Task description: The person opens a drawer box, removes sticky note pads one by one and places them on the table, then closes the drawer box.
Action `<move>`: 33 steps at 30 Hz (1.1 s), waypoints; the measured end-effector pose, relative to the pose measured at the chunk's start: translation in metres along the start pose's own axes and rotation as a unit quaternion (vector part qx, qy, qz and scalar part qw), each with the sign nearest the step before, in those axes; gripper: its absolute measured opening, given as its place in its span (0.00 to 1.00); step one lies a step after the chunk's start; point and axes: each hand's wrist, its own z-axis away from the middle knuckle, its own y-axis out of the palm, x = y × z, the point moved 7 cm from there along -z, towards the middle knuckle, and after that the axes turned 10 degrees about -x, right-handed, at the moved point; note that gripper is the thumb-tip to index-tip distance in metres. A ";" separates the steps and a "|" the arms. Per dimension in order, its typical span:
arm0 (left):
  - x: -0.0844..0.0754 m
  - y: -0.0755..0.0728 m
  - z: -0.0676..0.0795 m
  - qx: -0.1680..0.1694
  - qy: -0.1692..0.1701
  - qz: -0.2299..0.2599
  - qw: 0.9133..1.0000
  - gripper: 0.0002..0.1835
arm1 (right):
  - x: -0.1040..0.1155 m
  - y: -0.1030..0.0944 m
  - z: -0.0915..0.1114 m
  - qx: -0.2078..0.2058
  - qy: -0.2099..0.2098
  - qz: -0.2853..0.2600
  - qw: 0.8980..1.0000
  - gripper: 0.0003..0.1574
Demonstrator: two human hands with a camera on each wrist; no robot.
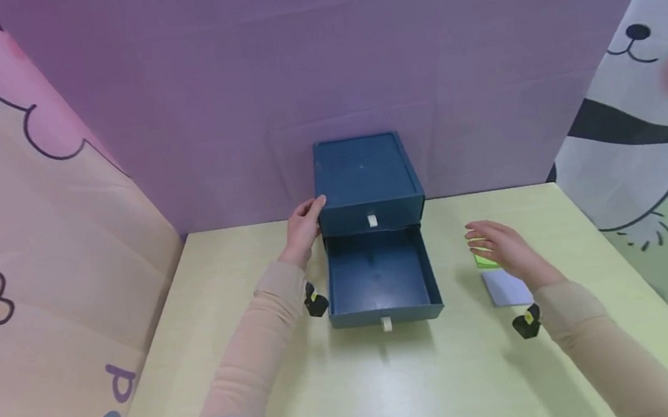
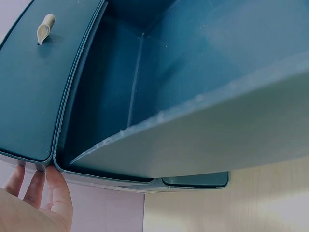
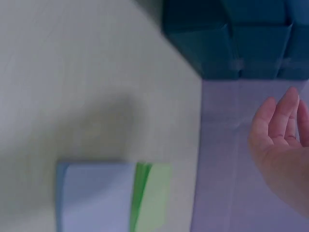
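Observation:
A dark blue drawer unit (image 1: 367, 171) stands against the back wall, its middle drawer (image 1: 378, 278) pulled out with nothing in it. My left hand (image 1: 305, 228) rests against the unit's left side near the upper front corner. In the left wrist view, the fingertips (image 2: 57, 176) of that hand touch the side wall beside the closed top drawer (image 2: 36, 92). Held in the air to the right, my right hand (image 1: 503, 248) has relaxed fingers and nothing in them. Below it lie a pale blue paper pad (image 1: 507, 287) and a green pad (image 1: 486, 262), partly hidden by the hand.
Small pale pull tabs (image 1: 387, 324) stick out from the drawer fronts. Another drawer front (image 2: 195, 180) shows under the opened one. A purple cloth (image 1: 226, 111) covers the wall behind the light wood table (image 1: 390, 393), with printed cloths on both sides.

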 end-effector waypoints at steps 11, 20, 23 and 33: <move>-0.003 -0.001 -0.001 -0.001 0.000 -0.002 1.000 0.29 | 0.041 0.082 0.017 0.151 -0.023 -0.067 0.986 0.19; -0.007 -0.001 0.000 0.001 0.003 -0.004 1.000 0.29 | 0.040 0.136 0.046 0.297 0.008 -0.078 0.952 0.22; -0.006 -0.001 0.000 0.001 0.003 -0.005 1.000 0.30 | 0.035 0.149 0.056 0.318 0.023 -0.067 0.945 0.20; -0.002 -0.002 0.001 0.002 -0.002 -0.007 1.000 0.31 | 0.000 0.179 0.094 0.421 0.078 0.051 0.902 0.25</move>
